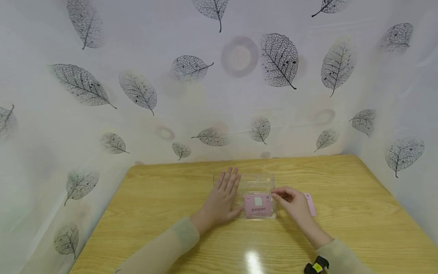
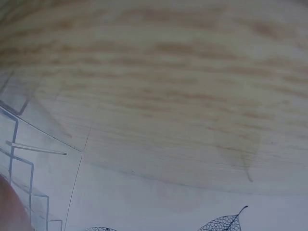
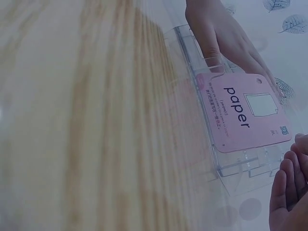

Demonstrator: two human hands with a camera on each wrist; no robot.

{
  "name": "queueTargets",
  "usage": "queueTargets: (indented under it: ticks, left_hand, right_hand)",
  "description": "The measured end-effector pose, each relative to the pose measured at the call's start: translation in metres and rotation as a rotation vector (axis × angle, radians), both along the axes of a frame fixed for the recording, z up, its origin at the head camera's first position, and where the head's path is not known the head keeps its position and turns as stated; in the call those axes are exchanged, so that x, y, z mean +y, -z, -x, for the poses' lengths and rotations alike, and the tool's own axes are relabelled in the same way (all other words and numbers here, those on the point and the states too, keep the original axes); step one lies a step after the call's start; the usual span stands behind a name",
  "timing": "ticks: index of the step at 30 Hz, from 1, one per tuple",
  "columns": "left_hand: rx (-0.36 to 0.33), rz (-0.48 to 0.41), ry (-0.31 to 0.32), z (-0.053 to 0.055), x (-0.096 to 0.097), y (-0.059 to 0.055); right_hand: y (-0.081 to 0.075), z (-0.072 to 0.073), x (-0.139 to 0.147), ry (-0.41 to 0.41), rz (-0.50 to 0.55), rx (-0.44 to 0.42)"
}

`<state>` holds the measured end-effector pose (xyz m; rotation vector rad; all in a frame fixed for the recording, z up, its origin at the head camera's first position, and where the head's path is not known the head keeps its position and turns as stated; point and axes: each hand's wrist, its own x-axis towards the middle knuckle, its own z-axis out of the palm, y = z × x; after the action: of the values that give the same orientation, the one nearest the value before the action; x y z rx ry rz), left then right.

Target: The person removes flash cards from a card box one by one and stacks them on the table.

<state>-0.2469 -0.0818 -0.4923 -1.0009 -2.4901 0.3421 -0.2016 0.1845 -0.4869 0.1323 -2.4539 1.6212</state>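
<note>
Your left hand [image 1: 221, 196] lies straight-fingered at nine o'clock of the pink card [image 1: 258, 206], printed "paper", in the clear box [image 1: 259, 186]. Your right hand [image 1: 293, 201], fingers curled, meets its two-o'clock corner; whether it grips I cannot tell. Another card [image 1: 310, 205] lies at three o'clock.

The left hand [image 1: 220, 201] rests on a clear plastic holder [image 1: 259, 186]; the right hand [image 1: 295, 203] pinches 1 pink "paper" flashcard [image 1: 258, 209].
</note>
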Motion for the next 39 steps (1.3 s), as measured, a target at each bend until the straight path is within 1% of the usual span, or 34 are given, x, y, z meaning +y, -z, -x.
queueTargets:
  ticks: [3,10,15,23,27,32,34,39]
  left_hand:
    - [0.003,0.003,-0.001,0.0,0.0,0.0]
    - [-0.001,0.013,-0.008,-0.001,0.0,-0.001]
    - [0.003,0.009,-0.008,-0.002,0.001,-0.001]
    - [0.023,0.006,-0.003,-0.002,0.001,-0.001]
    - [0.013,-0.005,-0.004,-0.001,0.001,-0.001]
    - [-0.003,-0.008,-0.005,-0.002,0.002,-0.003]
    - [-0.012,-0.006,-0.006,-0.002,0.002,-0.003]
    - [-0.01,-0.005,-0.008,-0.002,0.002,-0.002]
  right_hand:
    - [-0.004,-0.002,-0.002,-0.003,0.003,-0.003]
    - [-0.028,-0.015,-0.01,-0.006,0.0,0.016]
    - [-0.032,-0.018,-0.012,0.007,-0.011,0.003]
    - [-0.034,-0.019,-0.014,0.02,-0.032,-0.01]
    - [-0.03,-0.017,-0.014,0.014,-0.03,0.025]
    - [-0.009,-0.006,-0.008,0.013,-0.041,0.052]
    - [-0.001,-0.002,-0.006,0.019,-0.037,0.04]
    - [0.002,-0.001,-0.006,0.016,-0.017,0.034]
